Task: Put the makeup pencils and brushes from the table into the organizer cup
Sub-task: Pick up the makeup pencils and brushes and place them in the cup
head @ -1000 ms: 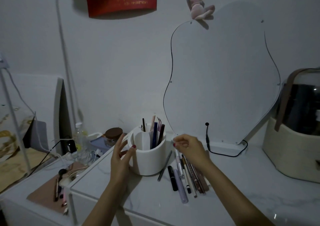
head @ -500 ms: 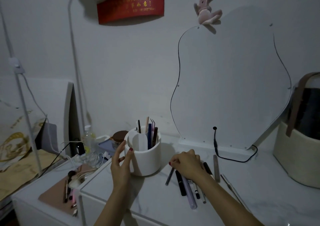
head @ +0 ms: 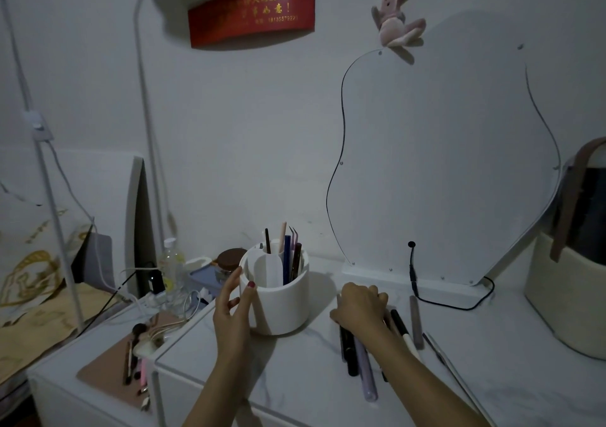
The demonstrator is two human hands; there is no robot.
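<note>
The white organizer cup (head: 278,308) stands on the marble table top (head: 295,377), with several pencils and brushes (head: 288,253) upright in its back compartment. My left hand (head: 231,315) grips the cup's left side, thumb on the front wall. To the right of the cup, my right hand (head: 360,305) rests on a pile of makeup pencils (head: 364,371), its fingers curled over their far ends. A grey pencil (head: 416,321) and a thin long stick (head: 449,364) lie loose to the right of the pile.
A curved mirror (head: 442,164) with a black cable (head: 413,275) leans on the wall behind. A cream cosmetic case (head: 564,295) stands at the right. On the lower left surface are a pink mat with brushes (head: 111,364), a bottle (head: 170,266) and a brown-lidded jar (head: 231,259).
My right hand has dropped from beside the cup's rim onto the pencil pile. Some pencils have spread out to the right. My left hand stays on the cup.
</note>
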